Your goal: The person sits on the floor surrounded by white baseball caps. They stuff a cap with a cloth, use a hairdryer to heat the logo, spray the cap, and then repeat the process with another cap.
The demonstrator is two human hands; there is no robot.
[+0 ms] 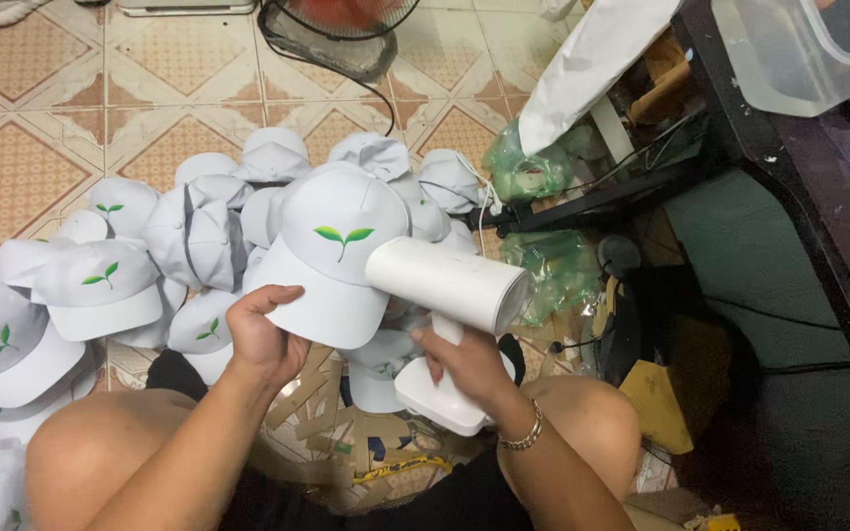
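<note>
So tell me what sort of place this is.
Probably a home workshop finishing caps: a pile of white caps on a tiled floor, the left hand holding one, the right hand gripping a white handheld steamer.

Left hand (266, 339): raised, palm up, fingers curled in a pinch, forearm angled over the knee. Right hand (469, 369): fist closed in a grip, wrist wore a bracelet (523, 433).
</note>
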